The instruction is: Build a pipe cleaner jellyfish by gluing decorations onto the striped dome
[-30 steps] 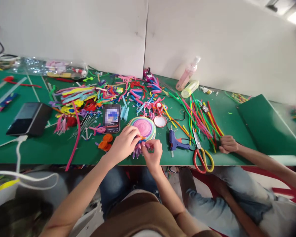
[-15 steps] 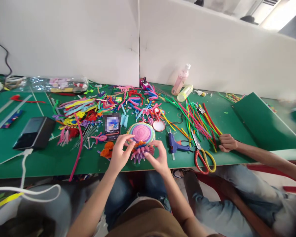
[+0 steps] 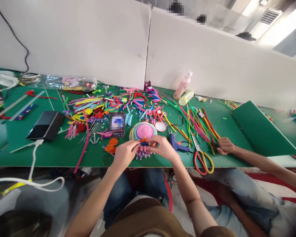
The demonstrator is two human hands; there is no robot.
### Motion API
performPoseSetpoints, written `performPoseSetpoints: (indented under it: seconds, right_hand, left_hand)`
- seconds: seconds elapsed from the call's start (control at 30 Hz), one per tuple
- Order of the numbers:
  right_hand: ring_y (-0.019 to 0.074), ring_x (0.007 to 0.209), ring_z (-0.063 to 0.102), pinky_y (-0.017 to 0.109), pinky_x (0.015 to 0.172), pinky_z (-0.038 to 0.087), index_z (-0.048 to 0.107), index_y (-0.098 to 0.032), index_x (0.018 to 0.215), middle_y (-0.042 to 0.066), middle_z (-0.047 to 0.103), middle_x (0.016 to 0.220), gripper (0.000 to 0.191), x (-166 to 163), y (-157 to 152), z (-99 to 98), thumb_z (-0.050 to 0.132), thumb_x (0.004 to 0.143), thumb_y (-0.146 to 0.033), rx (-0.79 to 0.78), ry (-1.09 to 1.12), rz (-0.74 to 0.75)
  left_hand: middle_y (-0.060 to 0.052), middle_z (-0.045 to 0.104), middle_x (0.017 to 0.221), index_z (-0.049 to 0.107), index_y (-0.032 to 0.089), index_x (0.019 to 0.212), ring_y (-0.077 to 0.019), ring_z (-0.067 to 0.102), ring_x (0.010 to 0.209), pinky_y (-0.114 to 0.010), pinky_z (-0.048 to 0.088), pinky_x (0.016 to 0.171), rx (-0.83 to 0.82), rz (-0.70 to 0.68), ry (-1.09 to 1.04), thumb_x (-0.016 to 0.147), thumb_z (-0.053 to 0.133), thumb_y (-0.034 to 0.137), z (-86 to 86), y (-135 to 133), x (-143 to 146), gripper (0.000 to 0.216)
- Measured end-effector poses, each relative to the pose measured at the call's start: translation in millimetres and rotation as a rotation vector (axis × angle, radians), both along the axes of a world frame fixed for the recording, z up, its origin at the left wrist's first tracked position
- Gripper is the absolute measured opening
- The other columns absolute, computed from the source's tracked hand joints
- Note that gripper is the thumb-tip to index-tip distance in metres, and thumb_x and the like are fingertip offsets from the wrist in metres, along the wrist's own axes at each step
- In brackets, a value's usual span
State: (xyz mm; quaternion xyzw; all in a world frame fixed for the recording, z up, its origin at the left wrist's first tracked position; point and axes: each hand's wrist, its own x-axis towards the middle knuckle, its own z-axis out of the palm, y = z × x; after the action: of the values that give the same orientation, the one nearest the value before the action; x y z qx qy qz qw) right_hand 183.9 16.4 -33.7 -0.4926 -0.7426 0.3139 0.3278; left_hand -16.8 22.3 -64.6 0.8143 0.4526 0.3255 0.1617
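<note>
A round coil of pipe cleaners (image 3: 144, 130), pink in the middle with pastel rings outside, lies at the table's front. Just below it is a pipe-cleaner flower (image 3: 143, 154) with pinkish-purple petals and orange and blue parts on top. My left hand (image 3: 125, 152) pinches the flower's top from the left, fingers closed. From the right, my right hand (image 3: 164, 148) closes thumb and fingers on the same part. My fingertips hide some of the blue and orange pieces. Orange coiled discs (image 3: 111, 145) rest left of my left hand.
A blue glue gun (image 3: 176, 143) and red-and-yellow-handled scissors (image 3: 202, 159) lie to the right. A co-worker's hand (image 3: 225, 145) rests by loose pipe cleaners (image 3: 199, 123). A phone (image 3: 117, 124), a black device (image 3: 45, 125) and a pink bottle (image 3: 183, 86) are around.
My hands have come closer together, and my fingers now pinch the top of the flower, where blue shows. The view has shifted slightly, moving the table items rightward on the left side.
</note>
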Motion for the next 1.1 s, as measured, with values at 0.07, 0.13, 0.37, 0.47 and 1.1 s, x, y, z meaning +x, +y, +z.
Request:
performPoseSetpoints:
  seconds: [0.07, 0.13, 0.37, 0.47, 1.1]
  right_hand:
    - [0.0124, 0.072, 0.066, 0.025, 0.069, 0.054, 0.069, -0.018, 0.096, 0.003, 0.070, 0.089, 0.022, 0, -5, 0.5, 0.073, 0.074, -0.020, 0.006, -0.017, 0.008]
    - [0.0121, 0.073, 0.066, 0.025, 0.072, 0.054, 0.069, -0.018, 0.099, 0.003, 0.069, 0.094, 0.024, 0, -9, -0.3, 0.071, 0.075, -0.015, -0.001, -0.032, -0.002]
    - [0.0148, 0.085, 0.066, 0.028, 0.077, 0.054, 0.068, -0.022, 0.104, 0.005, 0.066, 0.098, 0.022, -2, -21, -6.1, 0.067, 0.082, -0.023, 0.121, -0.074, -0.108]
    - [0.0177, 0.088, 0.063, 0.031, 0.078, 0.053, 0.071, -0.025, 0.100, 0.006, 0.066, 0.098, 0.019, -7, -25, -12.0, 0.067, 0.082, -0.021, 0.301, -0.252, -0.099]
    - [0.0163, 0.082, 0.063, 0.032, 0.072, 0.053, 0.071, -0.027, 0.088, 0.005, 0.069, 0.089, 0.015, -17, -46, -51.5, 0.057, 0.090, -0.021, 0.432, -0.129, -0.162]
  left_hand:
    - [-0.005, 0.075, 0.088, 0.068, 0.020, 0.090, -0.0189, 0.071, 0.078, -0.027, 0.053, 0.069, -0.005, 0.012, 0.022, 0.090, 0.054, 0.022, 0.0, 1, 2, 0.014]
    - [-0.004, 0.074, 0.088, 0.067, 0.019, 0.090, -0.0189, 0.070, 0.079, -0.027, 0.053, 0.069, -0.008, 0.017, 0.031, 0.090, 0.054, 0.022, 0.3, 2, 4, 0.013]
    - [-0.004, 0.071, 0.085, 0.062, 0.019, 0.089, -0.0182, 0.067, 0.079, -0.026, 0.049, 0.067, 0.017, 0.015, 0.085, 0.091, 0.048, 0.019, 0.9, 0, 10, 0.013]
    - [-0.004, 0.069, 0.084, 0.060, 0.019, 0.088, -0.0183, 0.067, 0.079, -0.026, 0.048, 0.066, 0.002, 0.020, 0.108, 0.091, 0.049, 0.019, 0.0, -1, 9, 0.012]
    - [-0.003, 0.070, 0.088, 0.066, 0.020, 0.091, -0.0176, 0.065, 0.084, -0.025, 0.045, 0.062, 0.118, -0.044, 0.215, 0.088, 0.057, 0.017, 6.9, -2, 9, 0.010]
